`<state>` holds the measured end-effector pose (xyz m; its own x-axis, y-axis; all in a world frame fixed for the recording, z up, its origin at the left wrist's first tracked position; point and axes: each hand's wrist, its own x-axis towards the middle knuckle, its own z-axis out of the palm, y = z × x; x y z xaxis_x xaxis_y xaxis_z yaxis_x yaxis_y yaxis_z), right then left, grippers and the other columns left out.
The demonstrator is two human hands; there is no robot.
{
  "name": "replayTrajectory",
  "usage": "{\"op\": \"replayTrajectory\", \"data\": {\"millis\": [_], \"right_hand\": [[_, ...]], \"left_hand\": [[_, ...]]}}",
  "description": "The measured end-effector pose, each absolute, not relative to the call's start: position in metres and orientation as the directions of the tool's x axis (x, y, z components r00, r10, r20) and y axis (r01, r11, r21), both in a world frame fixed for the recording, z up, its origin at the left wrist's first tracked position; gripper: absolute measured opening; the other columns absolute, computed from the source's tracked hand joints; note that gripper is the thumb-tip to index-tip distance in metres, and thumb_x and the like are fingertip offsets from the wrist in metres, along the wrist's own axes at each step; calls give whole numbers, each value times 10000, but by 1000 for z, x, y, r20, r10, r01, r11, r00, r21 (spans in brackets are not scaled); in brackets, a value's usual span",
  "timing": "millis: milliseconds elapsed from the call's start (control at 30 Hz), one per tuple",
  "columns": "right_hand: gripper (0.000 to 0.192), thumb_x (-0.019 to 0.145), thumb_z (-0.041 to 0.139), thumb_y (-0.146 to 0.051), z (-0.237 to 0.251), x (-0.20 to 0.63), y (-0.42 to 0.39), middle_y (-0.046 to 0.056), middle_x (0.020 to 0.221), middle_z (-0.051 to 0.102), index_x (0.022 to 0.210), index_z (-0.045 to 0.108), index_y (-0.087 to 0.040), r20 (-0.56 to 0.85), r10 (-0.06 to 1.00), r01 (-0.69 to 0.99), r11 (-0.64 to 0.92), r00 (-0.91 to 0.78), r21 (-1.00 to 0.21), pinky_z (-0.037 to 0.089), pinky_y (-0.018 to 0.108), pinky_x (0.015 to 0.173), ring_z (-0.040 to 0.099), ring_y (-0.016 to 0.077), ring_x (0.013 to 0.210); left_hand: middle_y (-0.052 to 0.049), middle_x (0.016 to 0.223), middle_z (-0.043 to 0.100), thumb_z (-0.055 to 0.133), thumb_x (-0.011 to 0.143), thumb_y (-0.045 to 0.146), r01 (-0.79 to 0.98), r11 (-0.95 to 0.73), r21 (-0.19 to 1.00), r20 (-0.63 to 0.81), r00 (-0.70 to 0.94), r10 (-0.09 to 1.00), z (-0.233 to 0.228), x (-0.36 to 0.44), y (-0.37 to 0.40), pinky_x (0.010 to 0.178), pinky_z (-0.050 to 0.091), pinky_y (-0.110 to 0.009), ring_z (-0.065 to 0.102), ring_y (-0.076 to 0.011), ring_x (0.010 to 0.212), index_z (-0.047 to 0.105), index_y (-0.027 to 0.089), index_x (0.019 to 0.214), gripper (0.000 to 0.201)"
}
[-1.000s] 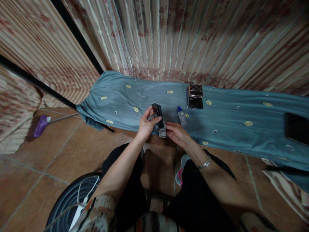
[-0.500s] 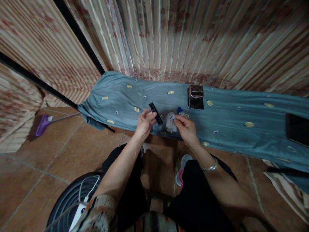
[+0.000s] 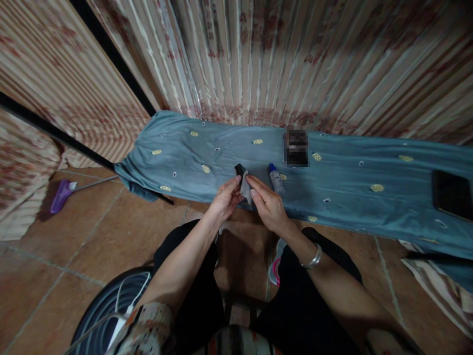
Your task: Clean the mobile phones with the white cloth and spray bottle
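Note:
My left hand (image 3: 225, 199) is closed round a slim black bar-shaped object (image 3: 240, 170); its exact kind I cannot make out, and its lower part is hidden by fingers and cloth. Pinched in my right hand (image 3: 271, 206) is a thin greyish-white cloth (image 3: 246, 189), which lies against the black object. Both hands meet over the front edge of the bench. Just beyond my right hand, a small clear bottle with a blue cap (image 3: 275, 179) lies on the blue-green bench cover (image 3: 229, 160).
A blurred dark boxy item (image 3: 295, 148) sits at the back of the bench, and a black phone-like slab (image 3: 451, 195) at the right. Pleated curtains (image 3: 236, 64) hang behind. On the tiled floor are a purple brush head (image 3: 61, 196) and a dark round ribbed stool (image 3: 92, 305) with a cable.
My right hand has moved left, bringing the cloth from beside the black object onto it. The bottle now shows more fully. The view has shifted slightly.

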<state>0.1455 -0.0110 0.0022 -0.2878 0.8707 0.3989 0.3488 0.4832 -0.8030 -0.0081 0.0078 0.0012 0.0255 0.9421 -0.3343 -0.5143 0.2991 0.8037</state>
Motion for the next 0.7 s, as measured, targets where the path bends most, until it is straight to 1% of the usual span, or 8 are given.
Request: {"op": "replayTrajectory", "data": {"millis": [100,233,333,433,533,633,700], "right_hand": [[456,1027,391,-395,2,148,-8,31,1479,584,1423,584,-277,378,881,335,461,-285,-822,347,424,1238,486,206,1422],[471,1027,379,-389,1,149,-2,57,1499,564,1430,575,-246,376,885,334,454,-274,-826,341,420,1236,485,205,1423],[486,1022,378,-400,-2,151,4,80,1499,561,1427,576,-218,375,891,342,447,-258,-827,326,430,1240,482,214,1426],[486,1017,388,-419,-5,154,9,69,1489,573,1431,567,-236,334,912,357,403,-240,-843,316,462,1241,493,227,1417],[494,1015,392,-434,-5,156,9,69,1475,586,1438,560,-239,310,926,371,372,-216,-851,330,459,1234,510,234,1404],[483,1020,377,-403,-2,155,6,40,1495,567,1450,548,-263,361,904,378,425,-231,-822,321,445,1242,484,215,1425],[476,1023,366,-369,1,153,2,39,1514,548,1447,552,-260,405,876,371,479,-263,-796,321,450,1244,466,210,1438]], "left_hand": [[-39,784,723,848,659,492,-485,311,817,-320,67,945,1,-6,3,728,505,-316,665,-188,768,722,204,842,364],[-35,796,729,870,644,434,-508,347,788,-325,136,936,3,-3,-3,758,509,-312,674,-188,798,745,190,865,353],[-18,772,721,889,628,404,-526,370,766,-334,167,928,5,0,-7,761,508,-305,664,-166,765,748,183,881,364],[-16,765,722,904,613,397,-522,394,756,-342,199,918,7,4,-9,733,506,-288,648,-137,712,749,171,881,384],[-27,775,734,915,588,381,-530,397,750,-336,212,918,8,6,-9,725,512,-290,651,-138,700,757,167,879,394],[-30,806,739,904,587,365,-516,376,769,-328,187,926,9,5,-8,736,508,-307,655,-152,721,756,173,904,399],[-31,826,742,884,604,365,-499,349,793,-314,157,936,8,3,-7,747,507,-312,658,-159,746,754,178,924,393]]}}
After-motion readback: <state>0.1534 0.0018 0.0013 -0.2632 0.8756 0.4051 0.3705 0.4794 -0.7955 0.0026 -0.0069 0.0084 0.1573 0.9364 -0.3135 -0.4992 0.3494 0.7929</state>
